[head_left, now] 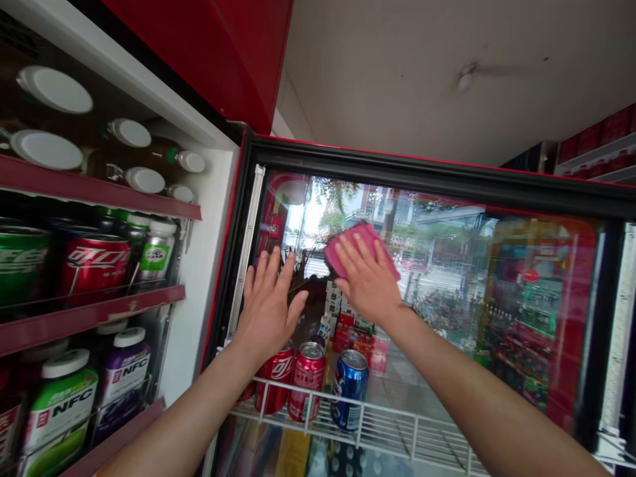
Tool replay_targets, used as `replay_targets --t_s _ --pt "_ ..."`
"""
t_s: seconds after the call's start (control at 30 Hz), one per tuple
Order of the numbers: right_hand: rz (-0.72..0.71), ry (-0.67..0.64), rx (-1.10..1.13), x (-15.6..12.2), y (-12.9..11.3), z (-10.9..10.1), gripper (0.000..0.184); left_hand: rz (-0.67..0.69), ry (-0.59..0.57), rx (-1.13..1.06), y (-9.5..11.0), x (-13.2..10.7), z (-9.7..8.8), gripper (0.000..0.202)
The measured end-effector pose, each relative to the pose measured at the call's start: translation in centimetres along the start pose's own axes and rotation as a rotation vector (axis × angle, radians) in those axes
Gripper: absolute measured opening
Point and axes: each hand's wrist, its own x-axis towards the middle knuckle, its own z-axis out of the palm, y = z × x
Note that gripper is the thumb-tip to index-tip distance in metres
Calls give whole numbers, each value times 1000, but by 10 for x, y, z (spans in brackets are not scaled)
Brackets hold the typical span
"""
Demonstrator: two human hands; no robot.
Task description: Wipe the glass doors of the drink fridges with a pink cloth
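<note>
My right hand (365,275) lies over a pink cloth (385,248), pressing it against the glass door (447,265) of a drinks fridge. The cloth sticks out past the fingertips and on the right side. My left hand (269,305) is spread with its fingers apart, at the left part of the same glass, with nothing in it. Whether its palm touches the pane cannot be made out. Below the left hand, red cola cans (307,381) and a blue can (349,389) stand on a white wire rack (412,434) fixed to the door.
On the left, the open fridge holds shelves (99,189) of bottles with white caps, a red can (94,265), a green can (22,265) and juice bottles (122,377). The black door frame (422,169) runs across the top. A street and shop shelves reflect in the glass.
</note>
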Motion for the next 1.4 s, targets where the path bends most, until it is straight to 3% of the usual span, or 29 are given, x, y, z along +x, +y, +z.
replay_targets --t_s 0.13,0.27,0.4,0.6,0.73,0.8,0.9,1.0,1.1,1.17,1.23,1.4 --pt "231 103 -135 -40 46 -18 80 11 4 44 -34 -8 -17 75" --pt "397 214 -159 -37 32 -15 79 10 -2 59 -59 -13 -36 75" --pt "394 224 -74 11 -19 0 75 10 -23 55 -70 -19 -47 75" --pt "148 119 50 106 -93 20 71 0 2 71 -79 -27 -52 74" --pt "-24 25 89 134 -103 15 73 -30 -36 35 -75 -26 -49 73" --pt "-107 -30 79 123 -84 9 74 -39 -43 10 -73 -27 -47 72" --pt "-166 -72 34 78 -35 -2 71 -43 -44 -15 -76 -32 -46 72" --pt "18 19 -6 21 11 -10 69 -47 -47 -19 -85 -44 -48 74" --pt "249 133 -91 -10 22 -11 70 -56 -44 -20 -95 -55 -50 76" --pt "332 164 -119 -7 9 -7 72 -58 -43 -21 -99 -60 -51 76" --pt "329 156 -102 10 -16 0 72 -57 -43 -21 -100 -62 -52 76" --pt "131 60 2 72 -92 18 67 -57 -26 -24 -95 -62 -53 78"
